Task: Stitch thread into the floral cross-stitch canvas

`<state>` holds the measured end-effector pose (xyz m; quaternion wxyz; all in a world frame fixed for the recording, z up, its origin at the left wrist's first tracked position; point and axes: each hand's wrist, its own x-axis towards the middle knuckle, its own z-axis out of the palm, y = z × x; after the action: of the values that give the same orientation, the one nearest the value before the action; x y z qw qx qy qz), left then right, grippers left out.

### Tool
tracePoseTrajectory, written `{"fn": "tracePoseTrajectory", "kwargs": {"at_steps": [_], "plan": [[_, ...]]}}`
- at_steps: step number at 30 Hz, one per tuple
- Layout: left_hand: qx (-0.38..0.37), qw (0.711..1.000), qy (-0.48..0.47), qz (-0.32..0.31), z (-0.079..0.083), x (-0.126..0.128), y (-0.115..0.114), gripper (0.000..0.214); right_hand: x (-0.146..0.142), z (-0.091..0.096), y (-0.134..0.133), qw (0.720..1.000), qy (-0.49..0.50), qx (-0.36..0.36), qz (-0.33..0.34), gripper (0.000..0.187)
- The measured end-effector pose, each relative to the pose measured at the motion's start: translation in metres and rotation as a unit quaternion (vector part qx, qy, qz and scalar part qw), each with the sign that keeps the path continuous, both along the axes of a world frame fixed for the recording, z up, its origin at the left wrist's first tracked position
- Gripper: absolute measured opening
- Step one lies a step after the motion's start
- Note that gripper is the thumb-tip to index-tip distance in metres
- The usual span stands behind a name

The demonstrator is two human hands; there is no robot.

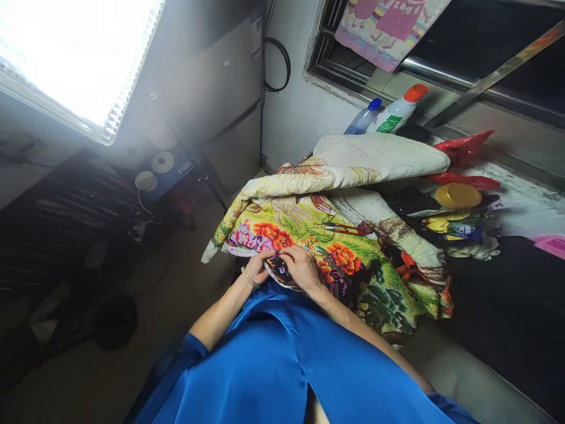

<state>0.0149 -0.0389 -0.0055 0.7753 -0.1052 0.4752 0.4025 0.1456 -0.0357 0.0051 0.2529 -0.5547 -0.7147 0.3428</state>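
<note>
A large piece of cross-stitch embroidery [304, 221] with red, orange and pink flowers on a yellow-green ground lies over my lap. My left hand [257, 268] is closed on its near edge and wears a pale bangle. Just to the right, my right hand [303, 268] bends over the same dark patch of stitching, thumb and fingers pinched together. Whatever sits in that pinch is too small or hidden to see. Red-handled thread snips [346, 229] rest on the embroidery beyond my right hand, beside dark loose thread [324, 227].
The cloth's rolled white part [379, 154] stretches across the back. Behind it stand a blue-capped bottle [364, 116] and an orange-capped bottle [397, 112]. A yellow-lidded jar [458, 195] and red plastic bag [468, 147] are at right. A bright lamp [75, 59] hangs upper left, near a fridge [229, 76].
</note>
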Motion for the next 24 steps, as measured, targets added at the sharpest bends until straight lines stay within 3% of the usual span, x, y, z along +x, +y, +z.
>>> {"fn": "tracePoseTrajectory", "kwargs": {"at_steps": [24], "plan": [[0.027, 0.998, 0.031, 0.038, -0.0016, 0.0024, -0.0049, 0.012, 0.0033, -0.0019, 0.0031, 0.999, -0.01, 0.031, 0.031, 0.02]]}}
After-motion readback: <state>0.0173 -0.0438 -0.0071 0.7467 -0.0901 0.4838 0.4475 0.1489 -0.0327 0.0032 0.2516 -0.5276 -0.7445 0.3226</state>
